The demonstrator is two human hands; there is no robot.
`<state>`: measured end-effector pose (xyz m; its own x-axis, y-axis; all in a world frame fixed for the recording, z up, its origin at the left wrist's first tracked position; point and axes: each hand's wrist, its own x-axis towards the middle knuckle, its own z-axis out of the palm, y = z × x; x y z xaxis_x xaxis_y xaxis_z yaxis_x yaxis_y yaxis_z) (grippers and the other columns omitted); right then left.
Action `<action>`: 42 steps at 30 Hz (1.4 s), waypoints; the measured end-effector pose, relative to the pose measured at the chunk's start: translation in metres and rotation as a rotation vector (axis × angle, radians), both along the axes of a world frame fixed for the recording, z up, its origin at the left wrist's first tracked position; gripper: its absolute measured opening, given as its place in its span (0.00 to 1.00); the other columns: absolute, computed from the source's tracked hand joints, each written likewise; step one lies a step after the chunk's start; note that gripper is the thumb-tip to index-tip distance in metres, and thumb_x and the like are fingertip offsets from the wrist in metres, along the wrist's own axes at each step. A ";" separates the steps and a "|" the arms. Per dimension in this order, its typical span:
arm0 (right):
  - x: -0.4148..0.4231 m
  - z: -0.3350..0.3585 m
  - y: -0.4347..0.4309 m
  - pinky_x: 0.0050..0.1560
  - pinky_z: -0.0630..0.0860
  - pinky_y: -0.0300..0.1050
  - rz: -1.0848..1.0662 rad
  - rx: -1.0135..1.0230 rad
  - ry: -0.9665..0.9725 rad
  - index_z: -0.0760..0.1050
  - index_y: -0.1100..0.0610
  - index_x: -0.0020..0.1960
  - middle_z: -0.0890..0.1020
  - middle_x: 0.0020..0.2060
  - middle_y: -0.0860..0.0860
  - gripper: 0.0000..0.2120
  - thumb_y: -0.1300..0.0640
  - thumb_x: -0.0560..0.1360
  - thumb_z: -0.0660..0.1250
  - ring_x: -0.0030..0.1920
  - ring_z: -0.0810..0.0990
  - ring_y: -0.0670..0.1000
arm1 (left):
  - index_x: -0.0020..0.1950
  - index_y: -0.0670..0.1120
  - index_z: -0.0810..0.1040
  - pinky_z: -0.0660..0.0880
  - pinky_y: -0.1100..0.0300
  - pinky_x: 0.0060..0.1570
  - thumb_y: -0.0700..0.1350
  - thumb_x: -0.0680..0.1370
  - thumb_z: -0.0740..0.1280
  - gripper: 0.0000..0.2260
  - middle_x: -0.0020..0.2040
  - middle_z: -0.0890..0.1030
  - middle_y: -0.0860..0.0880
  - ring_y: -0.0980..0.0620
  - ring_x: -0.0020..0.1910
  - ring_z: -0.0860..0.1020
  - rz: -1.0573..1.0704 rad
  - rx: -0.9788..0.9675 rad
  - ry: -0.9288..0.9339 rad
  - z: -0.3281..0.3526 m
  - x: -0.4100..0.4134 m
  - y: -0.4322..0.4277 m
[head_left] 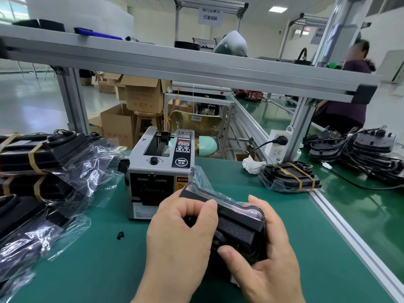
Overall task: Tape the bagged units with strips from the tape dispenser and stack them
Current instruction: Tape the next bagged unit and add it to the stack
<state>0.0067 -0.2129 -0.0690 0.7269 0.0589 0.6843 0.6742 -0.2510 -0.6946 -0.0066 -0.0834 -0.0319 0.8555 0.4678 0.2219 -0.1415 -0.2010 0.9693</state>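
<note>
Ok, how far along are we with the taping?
Done: a taped stack sits at left, and one more taped unit at right. In hand: left hand and right hand grip a bagged unit with no tape visible, before the tape dispenser. Left: loose bagged units at lower left show no tape.

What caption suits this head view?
Left hand and right hand grip a clear-bagged black unit before the grey tape dispenser on a green bench.

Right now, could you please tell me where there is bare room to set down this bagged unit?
The green mat is bare right of the right hand, up to the aluminium table edge, and between the grey tape dispenser and the lone taped black unit in its clear bag. The left side is crowded with stacked taped bagged units.
</note>
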 end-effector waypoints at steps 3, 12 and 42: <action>0.000 -0.001 0.000 0.54 0.70 0.27 0.005 0.007 0.012 0.66 0.40 0.67 0.78 0.57 0.38 0.35 0.43 0.61 0.74 0.56 0.78 0.40 | 0.36 0.61 0.81 0.72 0.67 0.51 0.59 0.64 0.67 0.05 0.49 0.82 0.55 0.64 0.50 0.77 0.005 -0.010 0.003 -0.001 0.000 0.000; 0.001 -0.003 0.000 0.55 0.71 0.29 0.026 0.049 0.055 0.68 0.36 0.64 0.79 0.56 0.39 0.37 0.47 0.59 0.78 0.57 0.79 0.43 | 0.32 0.52 0.82 0.72 0.65 0.39 0.56 0.63 0.70 0.08 0.37 0.83 0.53 0.61 0.34 0.77 -0.099 -0.158 -0.007 0.006 0.004 0.006; 0.023 0.002 -0.035 0.66 0.62 0.32 -0.030 -0.421 0.079 0.57 0.37 0.71 0.65 0.68 0.33 0.51 0.36 0.52 0.76 0.69 0.64 0.37 | 0.55 0.43 0.78 0.77 0.53 0.41 0.51 0.63 0.71 0.23 0.45 0.82 0.45 0.48 0.43 0.79 -0.438 -0.621 0.263 -0.012 0.024 0.034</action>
